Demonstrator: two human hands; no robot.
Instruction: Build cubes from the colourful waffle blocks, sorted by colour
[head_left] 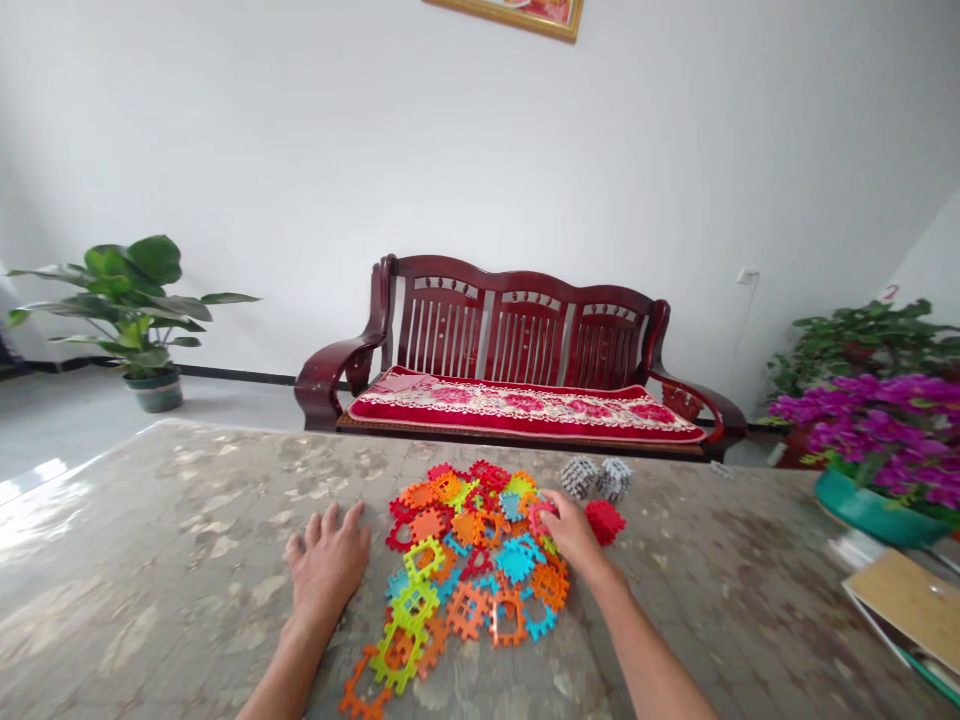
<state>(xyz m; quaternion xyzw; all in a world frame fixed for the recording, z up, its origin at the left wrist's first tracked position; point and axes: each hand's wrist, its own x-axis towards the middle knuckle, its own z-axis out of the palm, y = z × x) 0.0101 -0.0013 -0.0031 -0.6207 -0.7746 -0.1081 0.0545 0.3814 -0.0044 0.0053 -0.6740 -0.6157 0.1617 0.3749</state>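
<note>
A heap of flat toothed plastic tiles [465,560] in orange, green, blue, red and pink is spread over the middle of the marbled table [150,560]. My left hand [328,563] lies flat on the table just left of the heap, fingers spread, holding nothing. My right hand [570,530] rests on the heap's right edge, its fingers curled on a pink tile [538,517]. A built red cube [604,521] sits just right of that hand. Two built white cubes [598,478] stand behind it.
A dark wooden bench [517,350] with a red cushion stands beyond the table. A teal pot of purple flowers [870,505] and a book [911,605] occupy the right table edge. A leafy potted plant [139,320] stands on the floor at left.
</note>
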